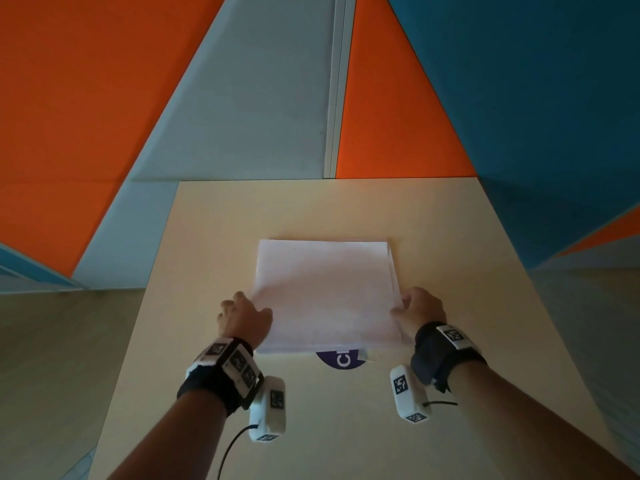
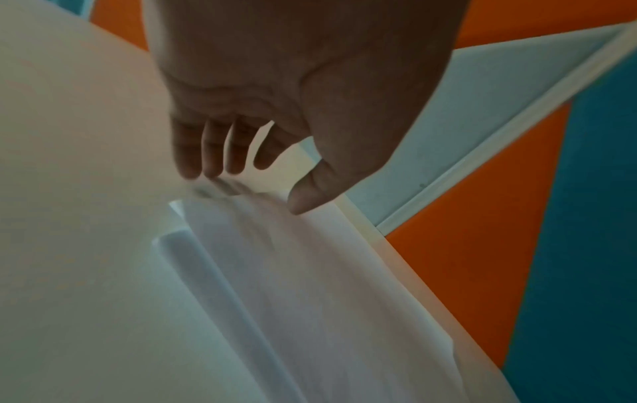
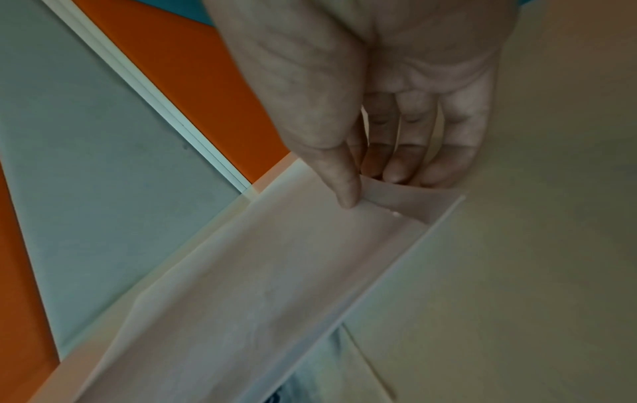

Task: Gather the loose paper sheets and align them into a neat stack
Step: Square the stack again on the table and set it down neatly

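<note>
Your left hand (image 1: 244,318) has the left edge of the paper stack (image 1: 327,296) pinched, thumb (image 2: 310,196) on the top sheet and the fingers curled down at the edge, seemingly tucked under it. Your right hand (image 1: 420,308) does the same on the right edge: the wrist view shows its thumb (image 3: 344,185) pressing on top while the fingers (image 3: 400,161) curl beneath a lifted corner of paper. Between your hands the sheets lie gathered into one pile in the middle of the pale surface (image 1: 214,237), half covering a purple round sticker (image 1: 341,360) at the near edge. Gathering looks done. Squaring up is not: a few edges still step out along the right side, and a small corner pokes out at the near right. What remains, I judge, is tapping or nudging those edges flush.
</note>
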A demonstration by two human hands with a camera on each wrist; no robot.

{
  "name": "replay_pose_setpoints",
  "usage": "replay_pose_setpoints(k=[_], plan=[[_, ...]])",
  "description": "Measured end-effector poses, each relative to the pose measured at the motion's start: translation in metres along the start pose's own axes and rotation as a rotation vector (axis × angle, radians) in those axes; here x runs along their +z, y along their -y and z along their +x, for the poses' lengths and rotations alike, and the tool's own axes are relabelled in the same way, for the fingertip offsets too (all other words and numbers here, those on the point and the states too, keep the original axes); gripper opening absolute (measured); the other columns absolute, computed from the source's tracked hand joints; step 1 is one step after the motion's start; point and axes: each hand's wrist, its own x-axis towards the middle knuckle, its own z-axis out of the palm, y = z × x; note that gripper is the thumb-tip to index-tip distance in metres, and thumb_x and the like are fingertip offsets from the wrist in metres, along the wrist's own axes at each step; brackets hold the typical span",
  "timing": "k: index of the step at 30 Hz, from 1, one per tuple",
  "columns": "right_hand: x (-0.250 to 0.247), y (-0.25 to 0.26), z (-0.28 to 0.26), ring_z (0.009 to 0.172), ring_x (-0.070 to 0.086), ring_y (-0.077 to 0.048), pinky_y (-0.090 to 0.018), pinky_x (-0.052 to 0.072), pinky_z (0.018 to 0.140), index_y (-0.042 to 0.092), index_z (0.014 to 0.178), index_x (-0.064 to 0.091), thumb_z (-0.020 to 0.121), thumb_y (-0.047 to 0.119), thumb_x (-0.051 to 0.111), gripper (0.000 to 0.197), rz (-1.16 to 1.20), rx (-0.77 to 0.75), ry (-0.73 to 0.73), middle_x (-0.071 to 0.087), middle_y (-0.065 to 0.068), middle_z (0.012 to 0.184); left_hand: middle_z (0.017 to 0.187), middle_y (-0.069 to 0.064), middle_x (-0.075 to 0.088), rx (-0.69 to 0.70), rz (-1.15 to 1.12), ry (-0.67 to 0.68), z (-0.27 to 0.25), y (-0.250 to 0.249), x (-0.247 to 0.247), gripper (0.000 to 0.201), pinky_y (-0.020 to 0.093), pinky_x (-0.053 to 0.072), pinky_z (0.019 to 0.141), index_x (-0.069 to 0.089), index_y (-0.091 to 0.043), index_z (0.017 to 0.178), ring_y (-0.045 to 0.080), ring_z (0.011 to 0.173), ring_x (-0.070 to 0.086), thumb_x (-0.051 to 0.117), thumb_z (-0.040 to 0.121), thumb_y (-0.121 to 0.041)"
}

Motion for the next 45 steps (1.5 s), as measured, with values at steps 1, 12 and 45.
replay_pose_setpoints(k=[1, 12, 45], plan=[[0.000, -0.001, 0.001, 0.101, 0.065, -0.030, -0.040, 0.055, 0.088, 0.013, 0.113, 0.063, 0.086, 0.015, 0.065, 0.028, -0.001, -0.007, -0.009, 0.068, -0.009, 0.113, 0.138, 0.022, 0.042, -0.022, -0.025, 0.030, 0.001, -0.002, 0.000, 0.056, 0.044, 0.038, 0.101, 0.040, -0.002, 0.137, 0.039, 0.124, 0.044, 0.052, 0.088, -0.025], [-0.004, 0.005, 0.000, 0.119, 0.058, -0.034, -0.038, 0.048, 0.096, 0.004, 0.128, 0.058, 0.087, 0.019, 0.061, 0.044, 0.029, 0.017, 0.008, 0.061, -0.014, 0.132, 0.115, 0.018, 0.061, -0.133, -0.257, 0.099, 0.008, -0.025, 0.007, 0.045, 0.035, 0.044, 0.080, 0.056, 0.002, 0.121, 0.030, 0.089, 0.051, 0.054, 0.087, -0.029], [-0.002, -0.003, 0.006, 0.119, 0.057, -0.034, -0.029, 0.044, 0.088, 0.005, 0.132, 0.056, 0.086, 0.013, 0.057, 0.046, 0.062, 0.037, 0.003, 0.060, -0.015, 0.132, 0.095, 0.013, 0.061, -0.191, -0.331, 0.145, 0.029, -0.046, 0.002, 0.049, 0.043, 0.051, 0.085, 0.054, -0.007, 0.113, 0.032, 0.084, 0.061, 0.054, 0.075, -0.039]])
